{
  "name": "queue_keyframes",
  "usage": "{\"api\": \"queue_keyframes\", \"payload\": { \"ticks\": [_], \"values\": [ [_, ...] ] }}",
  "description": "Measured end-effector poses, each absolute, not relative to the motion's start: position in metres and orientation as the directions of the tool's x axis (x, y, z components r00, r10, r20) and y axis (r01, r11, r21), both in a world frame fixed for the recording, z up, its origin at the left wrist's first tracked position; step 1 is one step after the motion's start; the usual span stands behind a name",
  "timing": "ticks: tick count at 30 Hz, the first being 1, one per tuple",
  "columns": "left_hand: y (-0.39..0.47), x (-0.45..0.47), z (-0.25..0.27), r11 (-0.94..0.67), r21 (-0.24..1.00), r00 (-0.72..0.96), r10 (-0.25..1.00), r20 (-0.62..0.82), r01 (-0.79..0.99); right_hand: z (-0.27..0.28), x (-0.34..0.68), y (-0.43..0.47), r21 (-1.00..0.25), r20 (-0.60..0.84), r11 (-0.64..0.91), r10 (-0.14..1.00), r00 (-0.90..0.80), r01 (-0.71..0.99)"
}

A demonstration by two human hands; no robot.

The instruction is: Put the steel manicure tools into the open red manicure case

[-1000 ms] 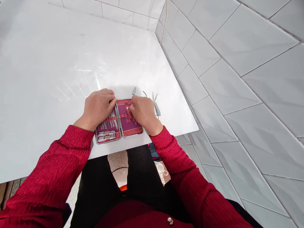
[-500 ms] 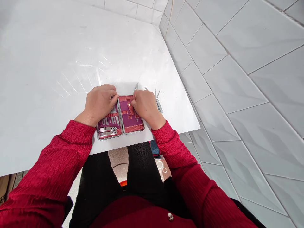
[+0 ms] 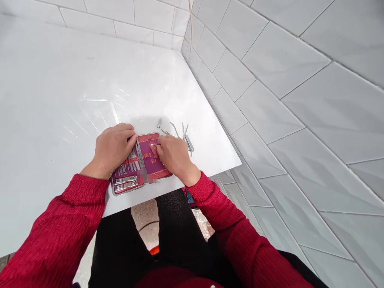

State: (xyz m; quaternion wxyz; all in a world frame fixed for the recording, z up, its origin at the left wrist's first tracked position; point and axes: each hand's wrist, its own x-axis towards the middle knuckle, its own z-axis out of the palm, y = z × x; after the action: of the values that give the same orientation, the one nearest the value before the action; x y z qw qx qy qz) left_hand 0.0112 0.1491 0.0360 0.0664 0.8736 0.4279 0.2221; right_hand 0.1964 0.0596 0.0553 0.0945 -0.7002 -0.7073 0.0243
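An open manicure case [image 3: 147, 141], red and purple inside, lies near the table's front edge. Its left half holds two silver nail clippers [image 3: 126, 183] and several slim metal tools [image 3: 129, 165] under a red band. My left hand [image 3: 114, 146] is closed on the far edge of that half, thumb near the hinge. Over the right half, my right hand [image 3: 177, 156] has its fingers pressed together beside a red strap [image 3: 153, 149] with a snap button. Whatever its fingertips hold is hidden.
Beyond the case lies a small clipper [image 3: 159, 123]. Scissors-like tools [image 3: 185, 130] and another clipper [image 3: 189, 143] lie right of my right hand, partly covered. A tiled wall [image 3: 255, 112] borders the white table [image 3: 60, 120] on the right.
The whole view has shifted, so the case sits lower and further left. My right hand has slid slightly down and right over the case, uncovering the small clipper behind it.
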Motion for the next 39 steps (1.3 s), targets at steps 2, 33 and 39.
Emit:
{"api": "queue_keyframes", "payload": {
  "ticks": [2, 33, 39],
  "values": [
    [0.15, 0.011, 0.036, -0.629, 0.297, 0.54, 0.773, 0.333, 0.718, 0.049, 0.206, 0.057, -0.256, 0.151, 0.025, 0.988, 0.014, 0.966],
    [0.151, 0.009, 0.036, -0.638, 0.313, 0.537, 0.765, 0.355, 0.703, 0.051, 0.298, 0.08, -0.272, 0.106, -0.347, 0.916, 0.386, 0.897],
    [0.149, 0.009, 0.036, -0.638, 0.318, 0.541, 0.767, 0.345, 0.701, 0.047, 0.295, 0.104, -0.158, 0.089, -0.391, 0.909, 0.407, 0.907]
  ]
}}
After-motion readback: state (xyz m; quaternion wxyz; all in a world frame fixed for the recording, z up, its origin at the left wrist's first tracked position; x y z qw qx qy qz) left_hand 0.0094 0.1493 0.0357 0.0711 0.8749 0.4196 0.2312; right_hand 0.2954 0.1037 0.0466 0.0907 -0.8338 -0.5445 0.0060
